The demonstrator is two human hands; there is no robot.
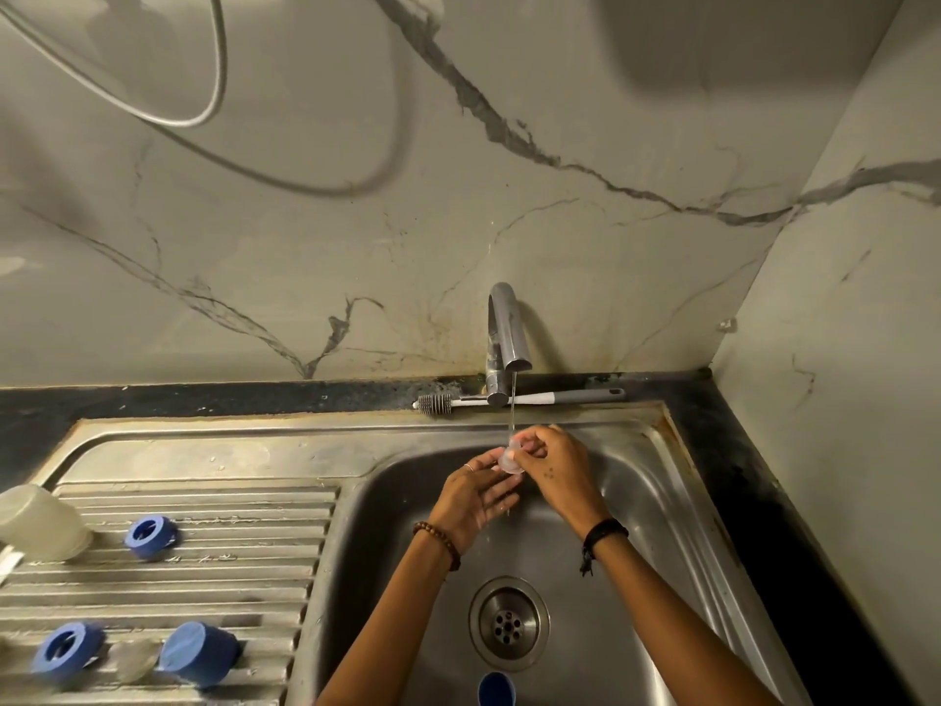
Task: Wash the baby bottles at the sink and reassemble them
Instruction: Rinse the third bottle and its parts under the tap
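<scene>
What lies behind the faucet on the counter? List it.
A bottle brush lies along the counter behind the faucet, bristles to the left, grey handle to the right. Its middle is hidden by the faucet base; nothing else shows there.

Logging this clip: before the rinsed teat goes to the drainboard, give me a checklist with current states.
1. Water running from tap: ok.
2. Clear teat under the stream: ok.
3. Right hand has a grip on the teat: ok, fingers pinch it.
4. Left hand supporting below: ok, fingers relaxed.
5. Free spot on the drainboard among the blue rings: ok.
6. Teat free of soap: cannot tell.
</scene>
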